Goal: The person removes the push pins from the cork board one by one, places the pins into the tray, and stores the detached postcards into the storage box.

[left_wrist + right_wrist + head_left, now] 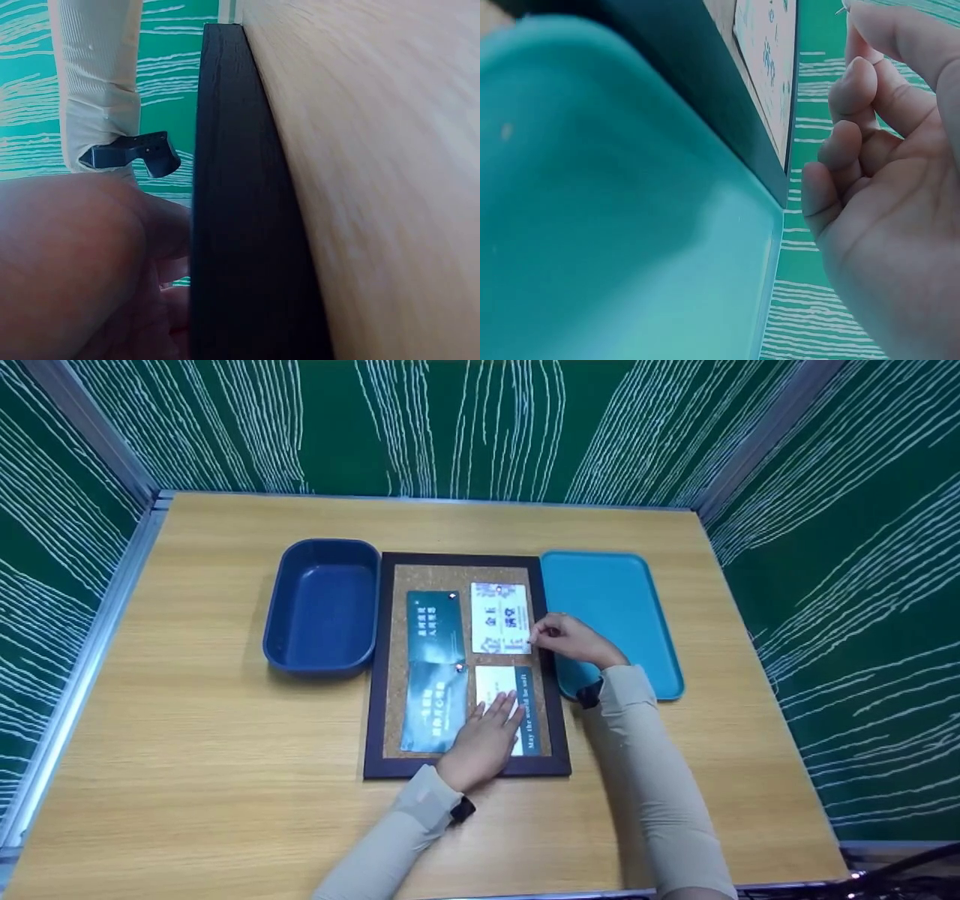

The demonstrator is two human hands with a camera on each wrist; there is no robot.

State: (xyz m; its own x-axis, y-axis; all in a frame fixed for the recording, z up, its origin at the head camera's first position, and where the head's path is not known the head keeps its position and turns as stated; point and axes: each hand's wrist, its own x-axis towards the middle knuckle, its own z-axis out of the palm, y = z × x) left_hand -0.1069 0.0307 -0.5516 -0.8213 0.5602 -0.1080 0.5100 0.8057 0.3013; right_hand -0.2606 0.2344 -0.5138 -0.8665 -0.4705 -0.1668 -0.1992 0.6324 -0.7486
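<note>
A dark-framed cork board (pixel 427 577) lies on the table with several printed cards on it. My left hand (pixel 480 742) rests with its fingers extended on the white and teal card (pixel 531 727) at the lower right, covering part of it. Between thumb and forefinger my right hand (pixel 574 639) pinches a push pin, whose thin metal point (pixel 840 10) sticks out in the right wrist view. That hand is at the lower right corner of the white card with purple print (pixel 499 619). Two teal cards, an upper one (pixel 433 630) and a lower one (pixel 431 709), fill the board's left side.
Left of the board stands a deep dark blue bin (pixel 322 615). A flat light blue tray (pixel 600 585) lies against its right side, partly under my right forearm. Pins hold the cards, one at the top (pixel 499 589) of the purple-printed card. Green panels (pixel 480 427) enclose the table.
</note>
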